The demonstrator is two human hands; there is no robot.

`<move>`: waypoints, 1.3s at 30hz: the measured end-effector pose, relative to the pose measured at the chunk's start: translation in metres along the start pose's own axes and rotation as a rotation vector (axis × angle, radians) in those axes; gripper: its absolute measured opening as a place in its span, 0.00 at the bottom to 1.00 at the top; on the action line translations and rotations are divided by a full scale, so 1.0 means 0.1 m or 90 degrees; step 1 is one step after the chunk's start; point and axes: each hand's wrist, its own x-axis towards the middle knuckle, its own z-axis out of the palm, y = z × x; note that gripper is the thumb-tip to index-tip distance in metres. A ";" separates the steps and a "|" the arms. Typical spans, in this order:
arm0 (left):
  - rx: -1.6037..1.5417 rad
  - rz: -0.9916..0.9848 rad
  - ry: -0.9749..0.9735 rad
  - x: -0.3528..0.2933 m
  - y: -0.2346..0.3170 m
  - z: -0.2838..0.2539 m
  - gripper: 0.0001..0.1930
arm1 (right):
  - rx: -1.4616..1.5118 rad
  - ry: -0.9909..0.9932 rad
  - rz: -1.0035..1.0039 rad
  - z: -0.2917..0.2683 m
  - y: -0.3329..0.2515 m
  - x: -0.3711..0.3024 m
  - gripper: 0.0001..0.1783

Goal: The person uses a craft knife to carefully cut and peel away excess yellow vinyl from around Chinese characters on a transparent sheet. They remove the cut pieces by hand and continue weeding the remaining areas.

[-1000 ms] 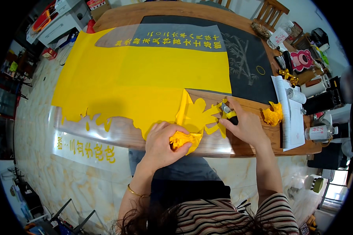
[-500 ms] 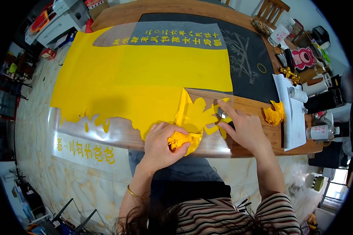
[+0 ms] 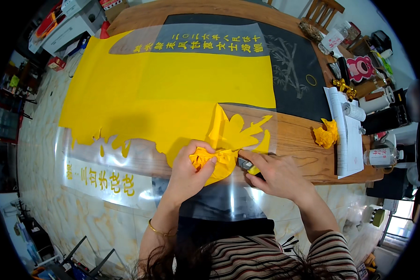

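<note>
Peeling yellow film at the tabletop (image 3: pixel 303 140) edge

Left hand (image 3: pixel 189 170) had its grip clamped on a crumpled yellow wad (image 3: pixel 214 161) — right hand (image 3: pixel 277 175) closed around a small knife (image 3: pixel 247 165) just beside it.

The person wears a top with thin horizontal stripes of dark, cream and reddish brown, its sleeves ending above the elbows. A slim gold bangle circles the wrist of the left hand (image 3: pixel 190 169). The right hand (image 3: pixel 276 175) is bare, and dark hair shows at the lower edge.
</note>
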 end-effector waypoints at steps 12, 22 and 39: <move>-0.269 -0.040 0.009 0.03 0.08 -0.19 0.11 | -0.032 -0.103 0.081 -0.12 -0.07 0.10 0.39; -0.588 -0.064 0.372 0.17 -0.03 -0.24 0.10 | -0.036 -0.061 0.052 -0.02 -0.03 0.06 0.39; -0.694 -0.047 0.495 0.36 -0.14 -0.48 0.10 | -0.025 -0.028 0.043 0.03 0.00 -0.03 0.34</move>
